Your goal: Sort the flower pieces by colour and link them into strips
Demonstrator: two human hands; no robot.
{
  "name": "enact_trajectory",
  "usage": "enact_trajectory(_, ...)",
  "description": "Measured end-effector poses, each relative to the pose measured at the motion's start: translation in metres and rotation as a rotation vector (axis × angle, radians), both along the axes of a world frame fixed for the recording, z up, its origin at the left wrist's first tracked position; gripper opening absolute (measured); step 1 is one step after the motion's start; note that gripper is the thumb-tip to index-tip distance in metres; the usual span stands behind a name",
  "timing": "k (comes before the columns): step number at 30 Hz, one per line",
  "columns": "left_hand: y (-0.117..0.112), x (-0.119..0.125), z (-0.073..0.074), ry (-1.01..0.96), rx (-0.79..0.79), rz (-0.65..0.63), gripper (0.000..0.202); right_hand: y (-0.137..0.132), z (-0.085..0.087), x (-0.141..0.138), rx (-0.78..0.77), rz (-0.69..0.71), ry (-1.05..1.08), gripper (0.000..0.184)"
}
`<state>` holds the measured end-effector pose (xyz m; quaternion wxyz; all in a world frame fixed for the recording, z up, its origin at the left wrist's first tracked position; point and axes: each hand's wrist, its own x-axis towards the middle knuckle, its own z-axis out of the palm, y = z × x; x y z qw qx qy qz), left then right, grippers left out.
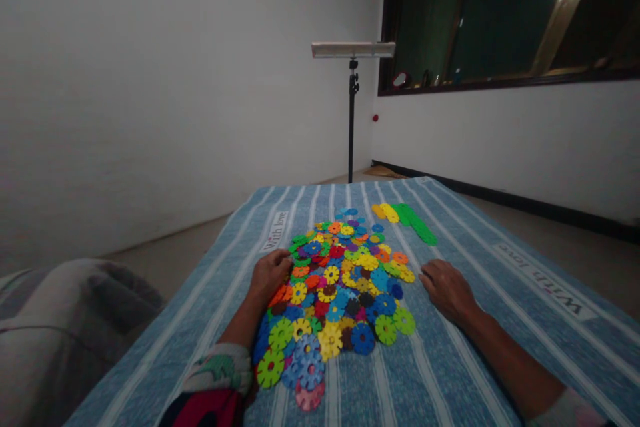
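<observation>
A broad heap of snowflake-shaped plastic discs (332, 274) in many colours lies on a blue striped cloth (350, 393). At the heap's left edge rests my left hand (271, 275), palm down, its loosely bent fingers touching or just beside the discs. My right hand (447, 288) lies palm down on the cloth, a little to the right of the heap, fingers relaxed and slightly apart. No object shows in either hand. Beyond the heap, toward the right, a slanting row holds yellow discs (389, 213) and green discs (417, 225).
Behind the cloth-covered surface stands a black stand (351, 127) with a flat panel (353, 49) on top. A grey fabric-covered thing (75, 333) is at the left. A dark-framed window (500, 13) is set in the wall at right.
</observation>
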<state>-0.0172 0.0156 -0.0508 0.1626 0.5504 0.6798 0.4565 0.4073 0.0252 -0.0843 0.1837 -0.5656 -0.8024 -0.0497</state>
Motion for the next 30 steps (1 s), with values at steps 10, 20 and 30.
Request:
enact_trajectory(10,0.000,0.001,0.005,-0.005,-0.030,0.005,0.036,-0.002,0.004,0.002,0.008,0.025,0.038,0.025)
enact_trajectory(20,-0.002,0.006,0.007,0.022,-0.042,0.005,0.034,-0.012,0.008,-0.011,0.035,0.163,0.215,0.028)
enact_trajectory(30,0.001,0.003,0.003,0.031,-0.033,0.008,0.033,0.004,0.019,-0.056,0.120,0.197,0.384,0.028)
